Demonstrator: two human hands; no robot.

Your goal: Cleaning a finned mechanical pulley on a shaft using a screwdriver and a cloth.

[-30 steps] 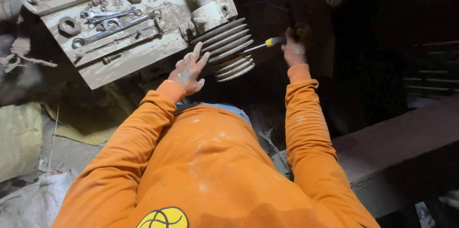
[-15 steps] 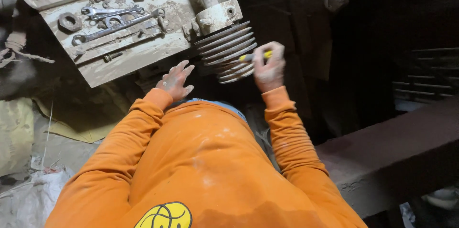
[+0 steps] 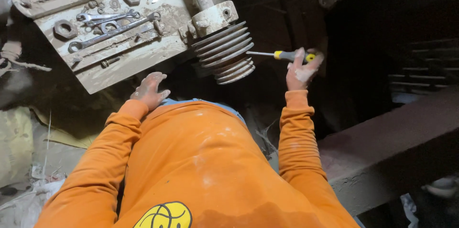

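Right hand (image 3: pixel 301 70) pulled screwdriver (image 3: pixel 282 55) off pulley (image 3: pixel 224 51); left hand (image 3: pixel 150 90) lowered.

1. Left hand (image 3: pixel 149 90): held low and close to the body, palm down, fingers spread loosely and pointing forward, gripping nothing, dusted with pale dirt.
2. Left arm: bent at the elbow, orange sleeve running from the shoulder forward to the wrist.
3. Right hand (image 3: pixel 301 69): raised higher and farther out than the left, fingers curled in a closed grip around a tool handle, thumb on top, smeared with pale dust.
4. Right arm: stretched forward, nearly straight, orange sleeve cuffed at the wrist.
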